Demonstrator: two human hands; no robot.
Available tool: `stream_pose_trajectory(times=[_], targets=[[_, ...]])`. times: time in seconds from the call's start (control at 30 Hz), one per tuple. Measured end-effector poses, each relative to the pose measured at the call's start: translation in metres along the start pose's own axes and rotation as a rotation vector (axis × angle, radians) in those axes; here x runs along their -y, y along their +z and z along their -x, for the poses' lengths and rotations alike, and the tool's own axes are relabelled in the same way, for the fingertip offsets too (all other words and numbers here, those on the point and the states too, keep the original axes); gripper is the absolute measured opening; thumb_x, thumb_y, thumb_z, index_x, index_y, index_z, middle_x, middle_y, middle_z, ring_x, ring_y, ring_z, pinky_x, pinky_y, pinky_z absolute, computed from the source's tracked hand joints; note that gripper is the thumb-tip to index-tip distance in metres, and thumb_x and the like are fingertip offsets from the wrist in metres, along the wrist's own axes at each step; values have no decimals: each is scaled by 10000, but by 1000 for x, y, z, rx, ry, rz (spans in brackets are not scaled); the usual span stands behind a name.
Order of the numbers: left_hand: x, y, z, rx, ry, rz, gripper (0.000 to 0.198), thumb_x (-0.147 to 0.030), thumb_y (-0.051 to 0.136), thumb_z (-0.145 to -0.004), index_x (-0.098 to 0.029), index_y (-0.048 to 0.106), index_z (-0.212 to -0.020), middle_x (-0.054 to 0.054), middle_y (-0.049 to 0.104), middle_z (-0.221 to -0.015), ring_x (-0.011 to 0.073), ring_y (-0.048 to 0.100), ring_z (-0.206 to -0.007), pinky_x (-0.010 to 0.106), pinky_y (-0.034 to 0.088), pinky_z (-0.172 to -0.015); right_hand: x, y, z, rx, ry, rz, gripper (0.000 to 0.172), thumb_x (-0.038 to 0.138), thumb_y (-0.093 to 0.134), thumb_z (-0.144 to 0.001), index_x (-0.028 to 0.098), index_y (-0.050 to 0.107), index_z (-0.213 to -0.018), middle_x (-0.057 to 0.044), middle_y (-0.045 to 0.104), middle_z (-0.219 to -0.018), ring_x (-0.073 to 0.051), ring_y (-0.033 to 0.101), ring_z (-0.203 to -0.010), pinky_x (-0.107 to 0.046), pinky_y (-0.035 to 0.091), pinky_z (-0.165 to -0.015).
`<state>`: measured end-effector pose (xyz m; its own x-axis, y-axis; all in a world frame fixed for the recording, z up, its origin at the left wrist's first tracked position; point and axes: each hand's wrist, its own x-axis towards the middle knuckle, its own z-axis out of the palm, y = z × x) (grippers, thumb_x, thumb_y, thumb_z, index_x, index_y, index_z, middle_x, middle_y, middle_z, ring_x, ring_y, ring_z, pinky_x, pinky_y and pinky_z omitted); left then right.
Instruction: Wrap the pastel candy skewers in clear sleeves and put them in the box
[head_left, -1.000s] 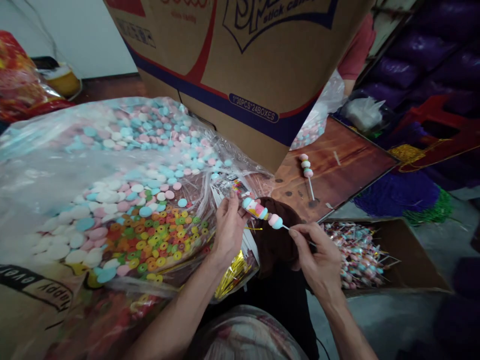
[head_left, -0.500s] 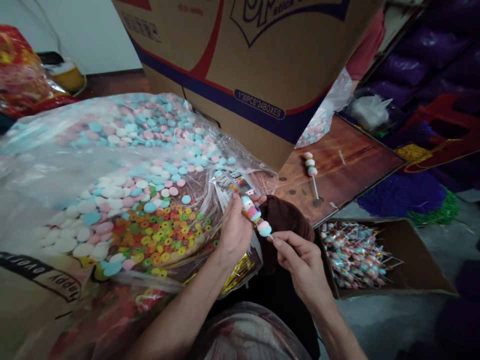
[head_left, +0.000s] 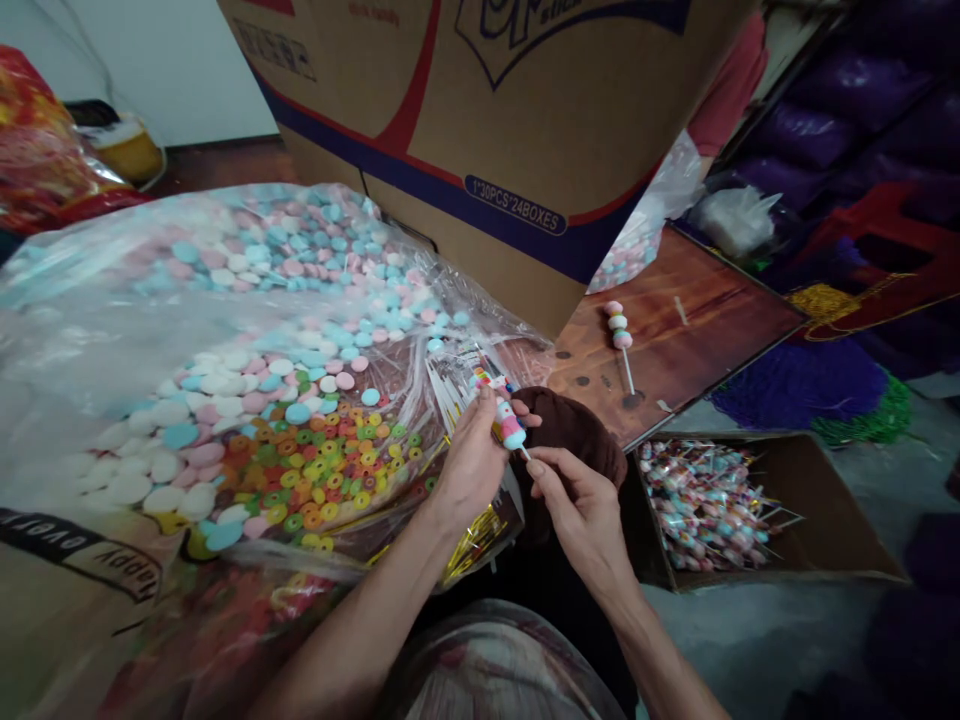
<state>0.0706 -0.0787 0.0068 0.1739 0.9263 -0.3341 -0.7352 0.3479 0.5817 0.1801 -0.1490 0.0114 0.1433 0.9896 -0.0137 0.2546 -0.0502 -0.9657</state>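
My left hand (head_left: 474, 455) is closed around a small printed plastic wrapper (head_left: 491, 380), its thumb on top and fingertips showing beyond. Pink, white and pale blue marshmallow pieces on a skewer, a marshmallow lollipop (head_left: 513, 436), sit at the wrapper, mostly within the left hand's grasp; how deep inside they are I cannot tell. My right hand (head_left: 581, 505) pinches the lollipop's thin white stick between thumb and fingers, just below the candy. White sticks and more wrappers lie close behind the left hand, partly hidden by it.
At left, a large clear plastic bag (head_left: 247, 310) holds pastel marshmallows and ring gummies (head_left: 330, 470). A tall cardboard carton (head_left: 420, 110) stands ahead. Another marshmallow lollipop (head_left: 619, 325) lies on the wooden table (head_left: 697, 300). An open box (head_left: 832, 520) of wrapped lollipops sits at right. A person's sleeve (head_left: 727, 90) shows behind.
My right hand has moved left and slightly up, bringing the lollipop further into my left hand at the wrapper. Less of the candy sticks out now.
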Motion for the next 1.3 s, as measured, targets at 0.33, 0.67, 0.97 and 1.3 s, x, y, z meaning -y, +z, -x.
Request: stream_pose_trajectory(times=[0.33, 0.67, 0.97, 1.3], targets=[[7, 4, 9, 21, -136, -66, 307, -418, 728, -794, -138, 625, -871, 42, 667, -755, 165, 675, -730, 281, 515, -712, -4, 8, -1, -70, -2, 17, 287, 352, 540, -909, 172, 579, -688, 51, 431, -565, -84, 373, -511, -218, 311, -493], [7, 4, 13, 90, -109, -162, 263, -328, 736, -785, -146, 632, -944, 59, 696, -855, 162, 680, -766, 252, 485, -680, -5, -3, 7, 96, 237, -260, 307, 432, 616, -865, 163, 612, -717, 41, 468, -526, -71, 337, -465, -203, 230, -427], [17, -1, 27, 138, 49, -361, 266, -381, 587, -893, -157, 726, -929, 119, 754, -919, 234, 655, -1049, 341, 422, -1011, -7, 13, 2, 39, 201, -369, 310, 433, 629, -879, 179, 562, -714, 74, 432, -508, -49, 312, -407, -189, 243, -387], [5, 4, 44, 144, 78, -416, 226, -372, 680, -823, -211, 747, -968, 90, 746, -1041, 231, 657, -977, 323, 509, -863, 16, 22, -1, -23, 332, -649, 394, 545, 689, -789, 198, 523, -702, 113, 277, -470, -46, 195, -398, -176, 198, -372]])
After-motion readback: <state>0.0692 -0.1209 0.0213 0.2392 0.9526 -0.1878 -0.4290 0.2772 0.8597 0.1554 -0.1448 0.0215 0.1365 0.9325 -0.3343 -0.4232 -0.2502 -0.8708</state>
